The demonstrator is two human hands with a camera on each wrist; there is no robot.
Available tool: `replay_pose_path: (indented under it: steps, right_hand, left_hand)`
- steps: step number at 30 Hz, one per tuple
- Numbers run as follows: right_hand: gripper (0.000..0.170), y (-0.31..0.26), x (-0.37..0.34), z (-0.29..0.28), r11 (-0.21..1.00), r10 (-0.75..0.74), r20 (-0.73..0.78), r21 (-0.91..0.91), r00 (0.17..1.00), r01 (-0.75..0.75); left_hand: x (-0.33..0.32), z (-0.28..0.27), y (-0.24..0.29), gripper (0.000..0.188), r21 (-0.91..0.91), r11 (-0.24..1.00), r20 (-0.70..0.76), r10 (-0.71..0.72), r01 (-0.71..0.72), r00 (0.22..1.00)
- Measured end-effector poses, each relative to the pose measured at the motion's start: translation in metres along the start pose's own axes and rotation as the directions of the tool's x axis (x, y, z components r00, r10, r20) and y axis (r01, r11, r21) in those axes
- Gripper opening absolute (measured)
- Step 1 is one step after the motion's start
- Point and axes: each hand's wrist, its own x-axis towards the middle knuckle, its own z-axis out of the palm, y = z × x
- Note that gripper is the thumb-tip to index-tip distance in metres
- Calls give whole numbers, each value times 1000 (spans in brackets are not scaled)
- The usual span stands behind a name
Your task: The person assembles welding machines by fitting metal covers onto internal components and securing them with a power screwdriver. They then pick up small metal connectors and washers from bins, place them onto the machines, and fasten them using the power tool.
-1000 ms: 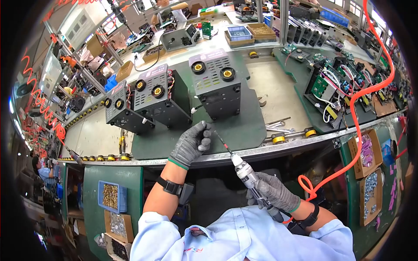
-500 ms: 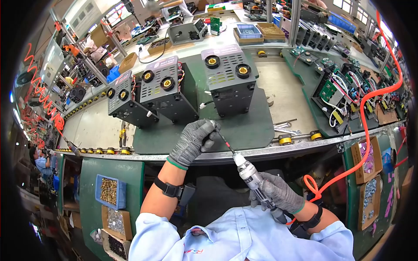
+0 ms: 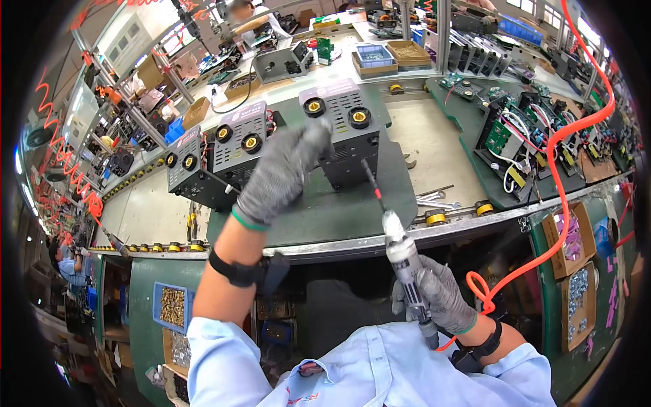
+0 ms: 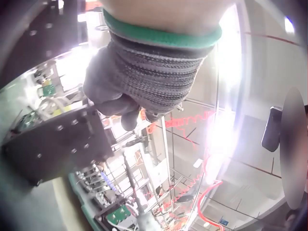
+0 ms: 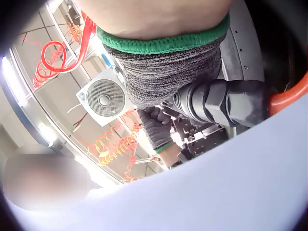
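My gloved left hand [image 3: 278, 173] is raised at the front left of a dark metal case [image 3: 352, 159], overlapping it in the head view. Its fingers are curled in; the left wrist view shows nothing between them, though the palm side is hidden. My gloved right hand [image 3: 441, 295] grips a pneumatic screwdriver [image 3: 405, 261] by its body, the long bit pointing up toward the case's lower front. An orange air hose [image 3: 563, 217] runs from the tool's rear end [image 5: 231, 103]. Two similar cases [image 3: 237, 152] with round black-and-brass sockets stand to the left.
Wrenches [image 3: 437, 200] and pliers [image 3: 192, 220] lie near the bench's front edge. A green board with open circuit assemblies [image 3: 519, 142] sits at right. A blue bin of brass parts [image 3: 173, 305] stands at lower left, boxes of small parts [image 3: 578, 305] at lower right.
My left hand has left the bit tip and moved up and forward to the right-hand case. The screwdriver has swung more upright and shifted slightly right, still held by my right hand.
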Motion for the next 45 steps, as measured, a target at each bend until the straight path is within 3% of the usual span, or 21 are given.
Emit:
replay_pose_path:
  steps: [2, 3, 5, 15, 18, 21, 32, 35, 37, 45]
  right_hand:
    - [79, -9, 3, 3, 998, -30, -48, 52, 998, 32]
    - [75, -11, 7, 5, 998, -22, -77, 52, 997, 26]
    - [75, -10, 10, 7, 998, -23, -104, 54, 994, 29]
    - [70, -19, 17, 7, 997, -9, -152, 76, 988, 20]
    - [69, -19, 18, 7, 997, -2, -156, 71, 988, 13]
    - [67, -21, 19, 8, 998, -10, -161, 55, 987, 19]
    - [66, -25, 15, 13, 1000, -6, -181, 17, 984, 9]
    - [70, -23, 15, 12, 998, 14, -183, 71, 983, -1]
    - [70, -18, 15, 9, 952, 73, -91, 304, 993, -42]
    - [63, -23, 25, 20, 877, 69, -66, 479, 995, -29]
  left_hand:
    - [25, -9, 35, 38, 161, 952, -70, 273, -259, 959]
    - [43, -2, 36, 38, 156, 951, -73, 280, -266, 957]
    - [75, 16, 31, 40, 614, 760, -159, 383, -213, 910]
    - [93, 42, 20, 39, 614, 781, -137, 252, -118, 958]
    - [94, 45, 16, 38, 626, 767, -157, 305, -145, 939]
    - [94, 44, 17, 38, 613, 783, -148, 242, -103, 959]
    - [94, 49, 12, 35, 593, 790, -149, 300, -157, 942]
    - [94, 47, 15, 34, 608, 780, -141, 294, -152, 945]
    - [94, 47, 15, 34, 605, 782, -130, 280, -147, 951]
    - [96, 46, 11, 34, 593, 787, -134, 302, -168, 944]
